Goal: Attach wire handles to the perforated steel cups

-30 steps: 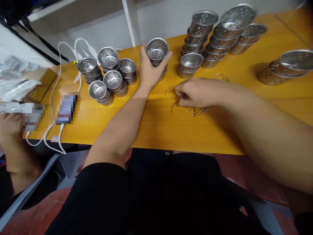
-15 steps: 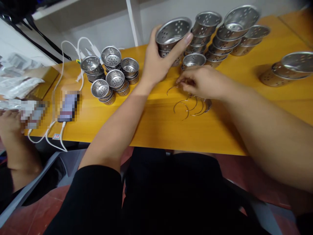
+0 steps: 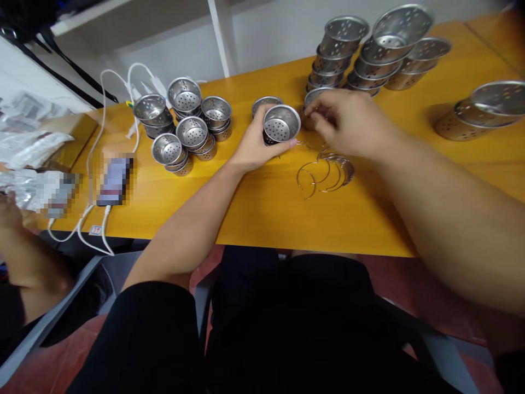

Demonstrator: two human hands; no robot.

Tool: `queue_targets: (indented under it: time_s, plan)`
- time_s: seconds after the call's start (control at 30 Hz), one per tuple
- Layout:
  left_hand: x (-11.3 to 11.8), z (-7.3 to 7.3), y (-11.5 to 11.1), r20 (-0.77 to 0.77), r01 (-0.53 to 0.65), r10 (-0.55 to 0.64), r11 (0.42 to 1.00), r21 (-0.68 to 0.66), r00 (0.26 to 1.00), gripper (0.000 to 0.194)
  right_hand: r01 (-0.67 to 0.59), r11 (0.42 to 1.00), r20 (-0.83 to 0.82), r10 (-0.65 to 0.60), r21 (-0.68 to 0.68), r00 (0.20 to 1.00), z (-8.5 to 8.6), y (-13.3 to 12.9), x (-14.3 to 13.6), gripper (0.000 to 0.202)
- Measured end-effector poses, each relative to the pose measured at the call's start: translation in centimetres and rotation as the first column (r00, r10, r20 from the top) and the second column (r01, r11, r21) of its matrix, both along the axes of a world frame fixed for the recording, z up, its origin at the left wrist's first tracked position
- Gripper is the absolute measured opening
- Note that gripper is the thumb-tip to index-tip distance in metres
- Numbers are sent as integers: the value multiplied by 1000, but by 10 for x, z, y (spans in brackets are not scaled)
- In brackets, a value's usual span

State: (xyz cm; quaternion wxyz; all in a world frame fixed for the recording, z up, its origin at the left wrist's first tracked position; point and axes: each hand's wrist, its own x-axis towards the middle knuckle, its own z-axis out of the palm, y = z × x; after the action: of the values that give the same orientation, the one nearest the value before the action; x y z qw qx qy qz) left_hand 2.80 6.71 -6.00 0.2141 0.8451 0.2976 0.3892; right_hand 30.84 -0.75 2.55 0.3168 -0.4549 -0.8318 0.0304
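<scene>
Busy over on the left: a cluster of small silver perforated metal cups [image 3: 192, 132], nested and packed close, then a dark, blurred-out phone [image 3: 115, 180] with thin white cables [image 3: 107, 235] drooping past the edge of the yellow-orange wooden worktop [image 3: 262, 219]. Crumpled clear plastic bags [image 3: 39, 146] beyond, near another person's forearm [image 3: 35, 262]. Across the back, leaning stacks of silver perforated metal cups [image 3: 346, 35], partly blocked by the right hand [image 3: 344, 119]. And in the middle, a round silver metal cup [image 3: 282, 125] in the left hand [image 3: 255, 146], fingers and thumb wrapped around the wall. Shiny, bright-rimmed, floor dotted with holes. Right fingers curled, tips close together beside a half-hidden cup [image 3: 319, 94]; cannot tell whether pinching anything. Just below, thin, glinting metal wire arcs [image 3: 337, 174], overlapping on smooth, glossy wood.
</scene>
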Motion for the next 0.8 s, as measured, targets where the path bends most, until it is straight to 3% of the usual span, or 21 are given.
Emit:
queue_targets:
  time_s: [0.13,0.27,0.57,0.8]
  plan:
    - [2,-5,4,26,-10,10,1000,-7,1000,105,-9,999,-5,9,33,1000,0,1,0,32]
    - [4,-7,6,73,-14,16,1000,-27,997,104,-21,999,-39,23,49,999,-1,0,-1,28]
    - [0,-1,8,121,-88,74,989,116,990,108,19,999,-395,-30,-34,918,-9,6,-8,7]
    - [0,1,17,182,-142,116,980,142,977,112,37,998,-439,-57,-54,896,-9,10,-7,15]
